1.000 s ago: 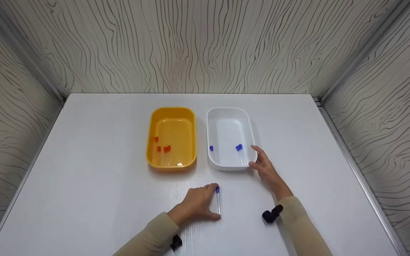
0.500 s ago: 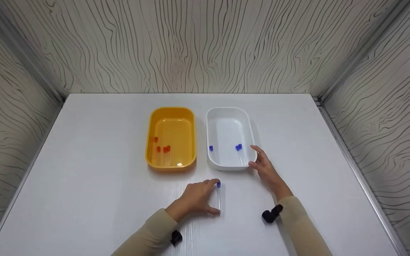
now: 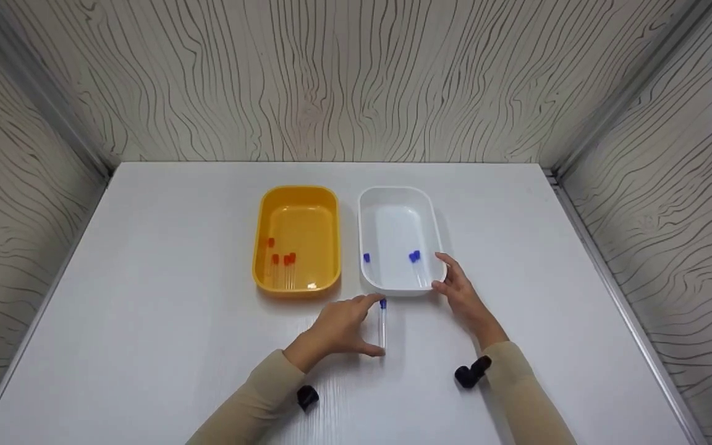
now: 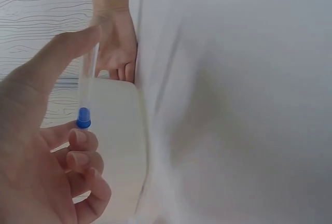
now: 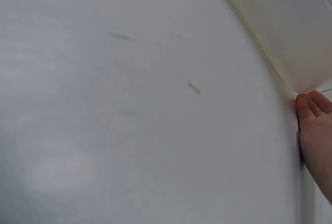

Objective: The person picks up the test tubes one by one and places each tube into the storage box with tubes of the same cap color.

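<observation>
My left hand point(image 3: 339, 327) pinches a clear test tube point(image 3: 383, 329) by its two ends. The thumb is at the bottom end and a fingertip at the blue cap point(image 4: 83, 117). In the head view the tube is just in front of the near edge of the white tray point(image 3: 396, 232), cap pointing away from me. At that tray's near right corner, my right hand point(image 3: 466, 303) grips the rim with thumb and fingers. Several blue-capped tubes point(image 3: 415, 256) lie inside it, two together on the right and another on the left.
Left of the white tray, with a narrow gap between, stands a yellow tray point(image 3: 303, 228). In it lie several red-capped tubes point(image 3: 287, 261). Patterned panels point(image 3: 331, 80) enclose the white table point(image 3: 164, 278) at the back and both sides.
My left hand has moved away from me with the test tube, from mid-table to close by the white tray's near edge. The right hand stays put at the tray's corner.
</observation>
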`<state>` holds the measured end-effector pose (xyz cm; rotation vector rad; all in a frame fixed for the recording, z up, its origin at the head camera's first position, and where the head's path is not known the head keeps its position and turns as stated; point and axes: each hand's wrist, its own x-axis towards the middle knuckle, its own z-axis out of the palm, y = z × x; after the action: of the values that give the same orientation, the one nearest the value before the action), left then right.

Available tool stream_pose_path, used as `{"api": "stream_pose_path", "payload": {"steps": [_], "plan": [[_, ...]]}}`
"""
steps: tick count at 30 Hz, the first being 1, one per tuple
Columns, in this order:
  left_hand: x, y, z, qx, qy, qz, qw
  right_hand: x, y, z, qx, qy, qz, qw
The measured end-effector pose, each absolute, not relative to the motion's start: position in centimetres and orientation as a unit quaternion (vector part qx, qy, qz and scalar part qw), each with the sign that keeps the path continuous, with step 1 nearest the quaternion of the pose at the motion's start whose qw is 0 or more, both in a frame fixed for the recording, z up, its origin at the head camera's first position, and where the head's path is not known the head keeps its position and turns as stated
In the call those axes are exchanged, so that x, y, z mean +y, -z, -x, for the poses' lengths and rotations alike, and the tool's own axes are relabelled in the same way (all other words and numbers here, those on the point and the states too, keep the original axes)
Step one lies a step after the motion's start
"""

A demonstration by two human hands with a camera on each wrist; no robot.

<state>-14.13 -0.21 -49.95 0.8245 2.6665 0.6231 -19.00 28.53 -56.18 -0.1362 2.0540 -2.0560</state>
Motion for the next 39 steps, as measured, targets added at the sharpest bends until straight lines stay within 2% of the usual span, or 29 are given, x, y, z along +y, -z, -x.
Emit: {"api": "stream_pose_path", "payload": {"steps": [20,25,39], "plan": [[0.0,47.6,15.5,0.924,-0.22,-0.293,0.105,28.5,56.1,19.0,0.7,0.703,0.038,0.121],[0.5,47.0,16.2,0.923,-0.223,-0.291,0.113,28.5,56.0,19.0,0.708,0.695,0.035,0.12],[2.0,46.2,18.7,0.92,-0.247,-0.294,0.082,28.6,56.0,18.8,0.732,0.67,0.035,0.122]]}}
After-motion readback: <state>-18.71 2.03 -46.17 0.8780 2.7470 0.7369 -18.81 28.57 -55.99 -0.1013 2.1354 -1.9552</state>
